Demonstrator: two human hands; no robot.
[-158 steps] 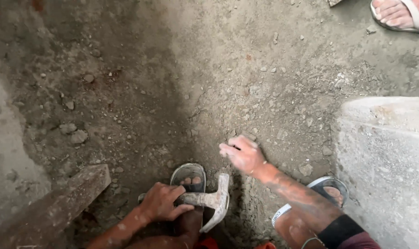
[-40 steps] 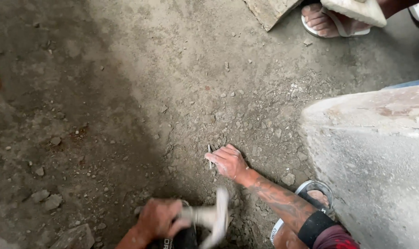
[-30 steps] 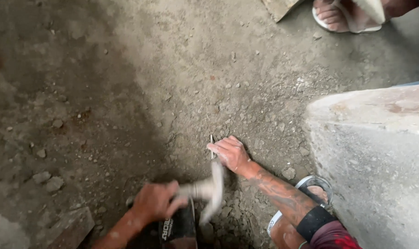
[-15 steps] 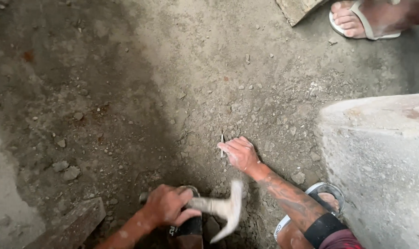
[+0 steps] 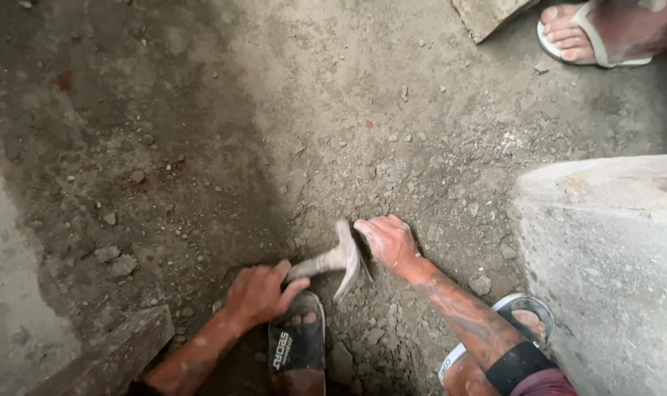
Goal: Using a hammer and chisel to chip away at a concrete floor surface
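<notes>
1. While the left hand (image 5: 258, 293) is wrapped around the hammer (image 5: 338, 258) handle, fingers clamped on it, the metal head sits blurred just beside the right hand (image 5: 388, 242). The right fingers are pressed together low on the dirt floor (image 5: 223, 132), seemingly pinching something upright; I cannot tell what, as the hammer head hides it.

2. Main risk, as I judge it: the hammer head is almost touching the right fingertips (image 5: 364, 226). A blow slightly off line would land on them rather than on whatever they steady.

3. Loose stones (image 5: 480, 284) lie around the strike point. A glancing hit could throw one up, or let the head skid sideways toward the wrist.

4. The person's own sandalled foot (image 5: 298, 345) is directly under the left hand. A missed swing or a slipping grip could drop the hammer onto bare toes.

5. Another person's foot (image 5: 583, 33) stands at the top edge, well apart, near a wooden board (image 5: 487, 13); flying grit could reach it.

6. A concrete block (image 5: 605, 264) crowds the right arm, limiting room to pull away.
</notes>
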